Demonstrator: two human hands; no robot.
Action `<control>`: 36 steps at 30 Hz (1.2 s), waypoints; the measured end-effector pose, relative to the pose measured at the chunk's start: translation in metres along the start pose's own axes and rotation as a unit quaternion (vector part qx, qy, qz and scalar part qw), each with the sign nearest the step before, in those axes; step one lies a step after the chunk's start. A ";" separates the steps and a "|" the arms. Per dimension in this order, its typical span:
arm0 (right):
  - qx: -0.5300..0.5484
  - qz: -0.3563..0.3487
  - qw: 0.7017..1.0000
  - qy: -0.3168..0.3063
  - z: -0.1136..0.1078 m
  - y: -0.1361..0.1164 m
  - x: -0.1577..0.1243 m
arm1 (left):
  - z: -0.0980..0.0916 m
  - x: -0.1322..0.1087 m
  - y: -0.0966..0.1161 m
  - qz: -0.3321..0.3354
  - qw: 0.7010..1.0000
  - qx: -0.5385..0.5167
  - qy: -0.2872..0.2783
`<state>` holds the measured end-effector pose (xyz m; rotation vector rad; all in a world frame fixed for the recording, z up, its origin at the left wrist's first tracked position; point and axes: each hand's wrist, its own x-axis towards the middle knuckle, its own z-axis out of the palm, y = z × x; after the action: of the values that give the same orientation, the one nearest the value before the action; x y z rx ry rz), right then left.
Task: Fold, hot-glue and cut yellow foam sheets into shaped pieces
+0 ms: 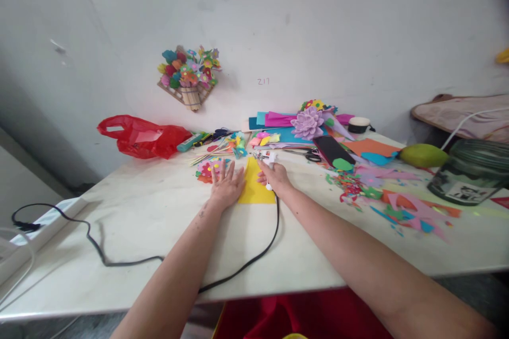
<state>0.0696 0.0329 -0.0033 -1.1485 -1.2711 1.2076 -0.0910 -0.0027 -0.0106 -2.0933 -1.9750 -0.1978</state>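
My left hand [227,185] lies flat with fingers spread on the left edge of a yellow sheet [254,189] on the white table [151,233]. Just beyond its fingertips sits a small colourful paper flower piece [207,168]. My right hand [275,176] is closed around a white glue gun [269,159] at the sheet's upper right corner, with the nozzle pointing left over the sheet's far end. The gun's black cord [254,257] runs back from my right hand, off the front edge and across to the left.
Coloured foam sheets [278,127], a purple paper flower [307,123], scissors [312,154], a black phone [332,149] and scraps [397,204] crowd the far right. A red bag [141,137] lies at the left, a green jar [469,172] at the right. A flower basket [190,75] hangs on the wall.
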 end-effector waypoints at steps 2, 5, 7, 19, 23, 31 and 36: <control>0.007 -0.007 1.000 -0.004 0.000 -0.002 -0.002 | 0.001 0.002 0.001 -0.019 1.000 0.007 0.022; 0.006 -0.012 1.000 -0.010 0.000 -0.003 -0.002 | 0.002 0.003 0.001 -0.041 0.998 0.012 0.043; -0.001 -0.013 1.000 -0.009 0.000 -0.002 -0.001 | 0.001 0.004 -0.001 -0.043 0.998 0.002 0.037; -0.007 -0.012 1.000 -0.008 0.001 0.005 0.005 | -0.009 -0.001 -0.020 0.028 0.991 -0.020 -0.128; -0.008 -0.022 1.000 -0.009 0.001 0.006 0.004 | -0.008 0.000 -0.018 0.018 0.990 -0.021 -0.139; -0.013 -0.020 1.000 -0.016 0.000 0.005 0.004 | -0.009 -0.004 -0.018 0.044 0.996 -0.044 -0.069; -0.011 -0.022 1.000 -0.017 0.001 0.007 0.006 | -0.007 0.002 -0.007 0.072 0.995 -0.061 -0.020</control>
<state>0.0685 0.0390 -0.0100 -1.1150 -1.3314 1.1887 -0.0977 -0.0026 -0.0030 -2.3231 -1.8686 -0.2563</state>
